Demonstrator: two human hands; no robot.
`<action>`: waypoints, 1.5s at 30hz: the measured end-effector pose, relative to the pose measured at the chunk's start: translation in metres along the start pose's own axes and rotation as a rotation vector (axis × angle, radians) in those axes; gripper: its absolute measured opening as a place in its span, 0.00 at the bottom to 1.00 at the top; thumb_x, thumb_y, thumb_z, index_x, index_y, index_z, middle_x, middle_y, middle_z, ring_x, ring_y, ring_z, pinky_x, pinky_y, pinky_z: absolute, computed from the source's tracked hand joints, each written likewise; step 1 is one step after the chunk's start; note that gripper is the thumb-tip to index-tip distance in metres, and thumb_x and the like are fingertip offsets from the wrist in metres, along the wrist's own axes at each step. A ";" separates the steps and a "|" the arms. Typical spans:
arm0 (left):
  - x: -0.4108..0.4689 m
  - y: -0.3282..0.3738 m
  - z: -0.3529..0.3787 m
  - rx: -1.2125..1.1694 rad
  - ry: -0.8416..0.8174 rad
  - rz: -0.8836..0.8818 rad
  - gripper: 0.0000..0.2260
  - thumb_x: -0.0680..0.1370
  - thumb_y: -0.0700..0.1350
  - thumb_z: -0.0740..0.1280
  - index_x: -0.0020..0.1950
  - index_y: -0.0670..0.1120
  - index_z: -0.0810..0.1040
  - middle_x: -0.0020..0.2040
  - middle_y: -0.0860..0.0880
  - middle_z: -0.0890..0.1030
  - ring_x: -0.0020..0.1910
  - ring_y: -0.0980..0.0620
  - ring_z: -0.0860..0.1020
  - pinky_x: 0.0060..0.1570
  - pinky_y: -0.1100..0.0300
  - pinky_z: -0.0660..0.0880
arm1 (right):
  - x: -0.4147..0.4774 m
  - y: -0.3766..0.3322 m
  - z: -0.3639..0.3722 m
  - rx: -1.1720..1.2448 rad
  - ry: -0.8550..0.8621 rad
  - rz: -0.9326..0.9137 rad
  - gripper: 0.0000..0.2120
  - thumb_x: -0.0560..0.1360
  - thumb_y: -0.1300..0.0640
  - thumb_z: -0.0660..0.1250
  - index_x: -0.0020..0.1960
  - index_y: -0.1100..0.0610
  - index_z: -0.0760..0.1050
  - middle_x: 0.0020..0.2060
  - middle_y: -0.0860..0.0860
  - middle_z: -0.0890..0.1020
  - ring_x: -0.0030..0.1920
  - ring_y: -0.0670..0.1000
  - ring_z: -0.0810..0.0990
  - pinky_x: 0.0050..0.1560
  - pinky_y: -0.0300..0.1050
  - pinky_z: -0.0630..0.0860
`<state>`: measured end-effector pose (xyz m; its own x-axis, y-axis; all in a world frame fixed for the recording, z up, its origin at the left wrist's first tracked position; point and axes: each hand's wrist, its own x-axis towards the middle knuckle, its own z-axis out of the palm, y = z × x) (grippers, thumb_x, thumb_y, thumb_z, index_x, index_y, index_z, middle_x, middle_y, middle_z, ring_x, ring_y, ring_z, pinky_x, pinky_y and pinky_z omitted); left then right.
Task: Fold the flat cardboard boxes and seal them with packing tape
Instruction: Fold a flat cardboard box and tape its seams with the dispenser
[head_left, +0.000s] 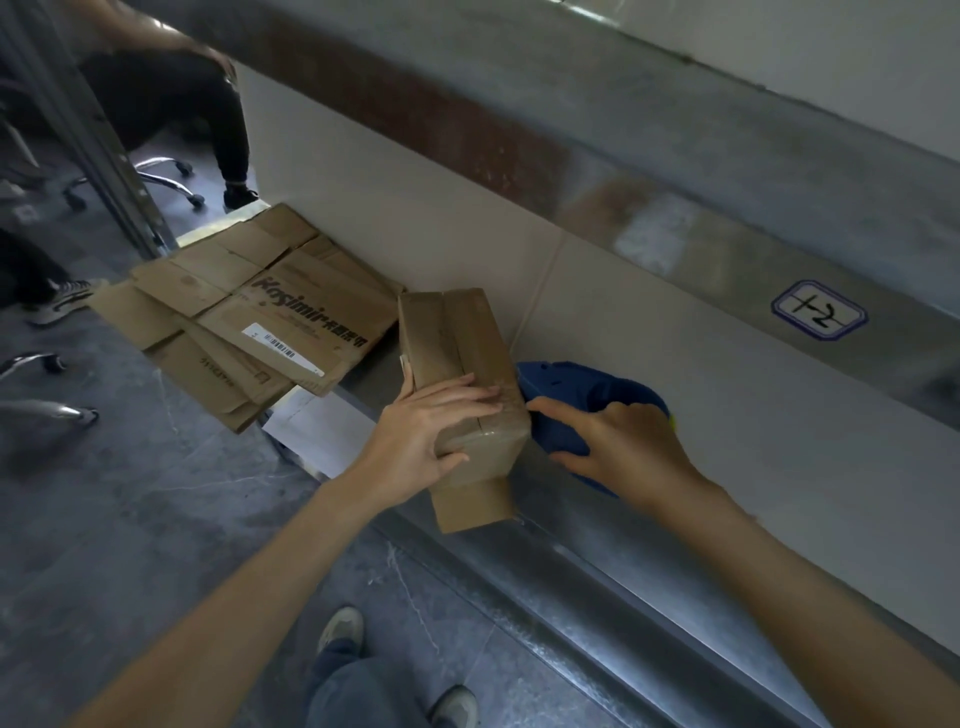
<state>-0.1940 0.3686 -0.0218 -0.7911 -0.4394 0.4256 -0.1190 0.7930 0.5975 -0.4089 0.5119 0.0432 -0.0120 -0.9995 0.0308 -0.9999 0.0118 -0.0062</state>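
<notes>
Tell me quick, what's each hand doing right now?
Left hand: grips the cardboard box.
Right hand: grips the blue tape dispenser.

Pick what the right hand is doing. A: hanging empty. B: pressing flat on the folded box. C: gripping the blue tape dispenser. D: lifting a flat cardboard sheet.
C: the right hand grips the blue tape dispenser at the end of the folded box, which the left hand holds.
</notes>
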 end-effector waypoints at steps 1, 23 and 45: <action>0.001 -0.001 -0.001 0.003 -0.002 0.001 0.31 0.66 0.38 0.80 0.68 0.53 0.78 0.70 0.59 0.73 0.75 0.59 0.64 0.75 0.64 0.35 | -0.001 0.003 0.003 0.005 0.000 0.022 0.28 0.73 0.46 0.73 0.71 0.38 0.68 0.22 0.47 0.72 0.20 0.46 0.66 0.20 0.40 0.62; 0.001 0.001 -0.001 -0.005 -0.001 -0.030 0.31 0.67 0.38 0.80 0.68 0.53 0.78 0.71 0.59 0.74 0.76 0.61 0.62 0.77 0.58 0.35 | -0.045 0.036 0.102 0.308 0.056 0.434 0.42 0.74 0.39 0.69 0.77 0.40 0.47 0.33 0.53 0.80 0.26 0.47 0.72 0.25 0.46 0.71; -0.029 0.015 0.000 -0.086 0.200 -0.177 0.37 0.69 0.48 0.80 0.75 0.44 0.69 0.78 0.50 0.65 0.79 0.52 0.59 0.77 0.53 0.60 | -0.008 -0.014 0.036 0.599 0.132 0.183 0.38 0.74 0.41 0.69 0.78 0.44 0.57 0.56 0.44 0.73 0.58 0.42 0.70 0.56 0.40 0.71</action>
<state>-0.1729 0.3931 -0.0256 -0.6274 -0.6495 0.4296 -0.1872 0.6613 0.7264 -0.3948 0.5182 0.0074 -0.2209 -0.9702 0.0993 -0.8053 0.1240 -0.5797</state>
